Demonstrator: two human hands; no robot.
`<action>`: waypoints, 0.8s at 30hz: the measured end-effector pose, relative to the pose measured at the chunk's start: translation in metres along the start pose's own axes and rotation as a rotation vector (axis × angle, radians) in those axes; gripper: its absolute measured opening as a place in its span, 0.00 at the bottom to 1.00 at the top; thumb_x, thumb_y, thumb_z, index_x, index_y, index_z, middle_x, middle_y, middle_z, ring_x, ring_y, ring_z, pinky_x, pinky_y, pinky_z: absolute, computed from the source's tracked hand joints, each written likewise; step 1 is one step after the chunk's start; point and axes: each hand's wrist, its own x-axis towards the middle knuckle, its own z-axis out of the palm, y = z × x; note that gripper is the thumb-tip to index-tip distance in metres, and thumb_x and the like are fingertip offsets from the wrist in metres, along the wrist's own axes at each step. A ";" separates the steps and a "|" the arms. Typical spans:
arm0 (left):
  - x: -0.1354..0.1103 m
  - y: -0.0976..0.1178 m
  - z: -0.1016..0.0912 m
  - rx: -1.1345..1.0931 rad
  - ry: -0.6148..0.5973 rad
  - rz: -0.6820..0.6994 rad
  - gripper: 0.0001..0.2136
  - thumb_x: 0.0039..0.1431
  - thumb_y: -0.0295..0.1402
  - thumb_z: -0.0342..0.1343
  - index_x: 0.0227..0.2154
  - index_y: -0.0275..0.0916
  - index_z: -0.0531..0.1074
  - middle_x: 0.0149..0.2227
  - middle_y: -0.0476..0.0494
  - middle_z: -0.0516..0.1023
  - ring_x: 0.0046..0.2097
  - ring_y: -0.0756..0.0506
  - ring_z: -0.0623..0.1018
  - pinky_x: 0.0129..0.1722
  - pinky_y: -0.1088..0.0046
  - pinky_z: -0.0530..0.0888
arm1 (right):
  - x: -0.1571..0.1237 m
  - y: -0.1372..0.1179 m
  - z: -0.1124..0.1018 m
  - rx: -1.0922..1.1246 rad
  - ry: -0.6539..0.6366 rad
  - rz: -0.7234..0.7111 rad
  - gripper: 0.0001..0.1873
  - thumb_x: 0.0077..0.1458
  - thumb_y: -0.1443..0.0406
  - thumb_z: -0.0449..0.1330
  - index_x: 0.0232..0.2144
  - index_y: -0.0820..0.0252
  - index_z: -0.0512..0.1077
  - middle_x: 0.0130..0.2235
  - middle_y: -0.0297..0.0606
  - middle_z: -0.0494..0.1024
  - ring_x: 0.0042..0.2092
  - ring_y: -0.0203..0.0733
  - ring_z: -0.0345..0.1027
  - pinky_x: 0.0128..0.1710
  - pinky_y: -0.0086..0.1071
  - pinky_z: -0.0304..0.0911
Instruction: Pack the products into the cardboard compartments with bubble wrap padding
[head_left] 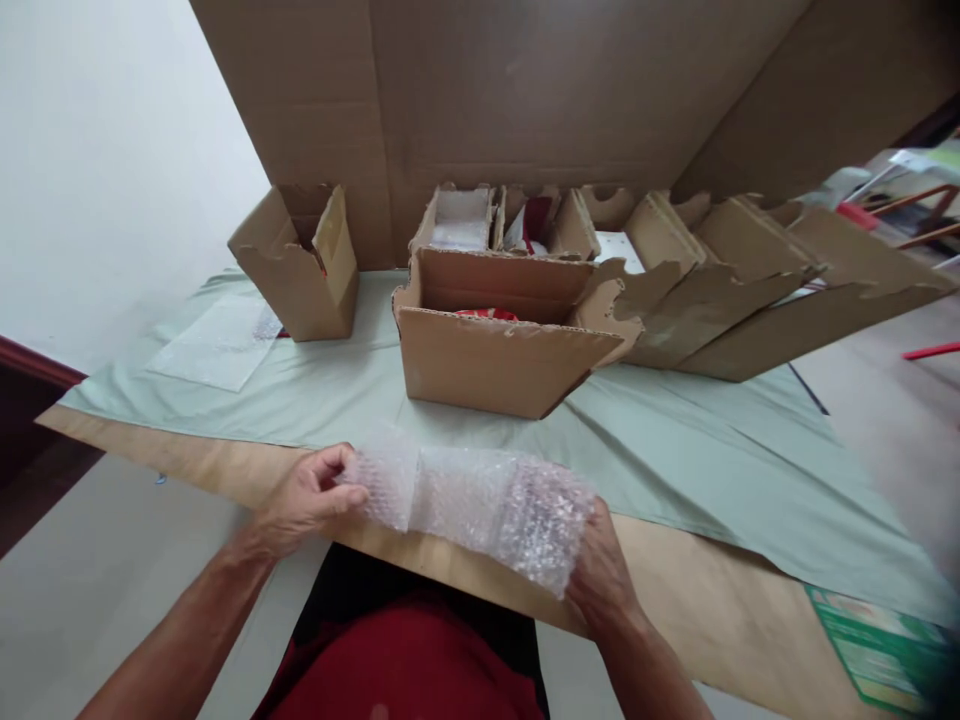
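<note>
A clear sheet of bubble wrap (465,500) stretches between my two hands, above the table's front edge. Its left end is pinched between the thumb and fingers of my left hand (311,500). My right hand (604,560) grips the other end, with its fingers partly hidden behind the plastic. Folds cross the sheet, and its right part looks thicker and more crumpled. Just beyond it stands a low open cardboard box (502,365) with something red inside.
Behind are more open cardboard boxes (667,310), one holding stacked clear plastic (460,220). A taller box (304,270) stands left, beside a flat bubble-wrap piece (217,345). Pale green cloth (712,450) covers the table. A green printed sheet (877,650) lies at the right edge.
</note>
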 end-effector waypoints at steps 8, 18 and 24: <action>0.008 -0.010 -0.021 0.174 0.435 -0.016 0.17 0.44 0.43 0.69 0.33 0.39 0.73 0.29 0.50 0.77 0.32 0.48 0.75 0.34 0.73 0.71 | -0.001 0.003 -0.055 0.074 0.319 -0.039 0.17 0.53 0.53 0.69 0.41 0.53 0.76 0.40 0.40 0.83 0.38 0.47 0.79 0.31 0.36 0.75; 0.004 -0.021 -0.038 0.713 0.489 0.040 0.34 0.54 0.49 0.58 0.61 0.36 0.68 0.26 0.54 0.71 0.29 0.46 0.71 0.35 0.68 0.68 | -0.034 -0.021 -0.075 -0.849 -0.044 -0.554 0.21 0.60 0.64 0.61 0.56 0.52 0.75 0.61 0.46 0.75 0.61 0.54 0.70 0.57 0.51 0.70; 0.009 -0.017 -0.034 0.766 0.508 0.014 0.34 0.53 0.51 0.56 0.58 0.35 0.72 0.23 0.54 0.70 0.27 0.46 0.71 0.32 0.69 0.68 | -0.002 -0.009 -0.049 -1.102 -0.306 -0.717 0.15 0.64 0.68 0.54 0.45 0.55 0.80 0.53 0.44 0.83 0.55 0.55 0.76 0.51 0.54 0.72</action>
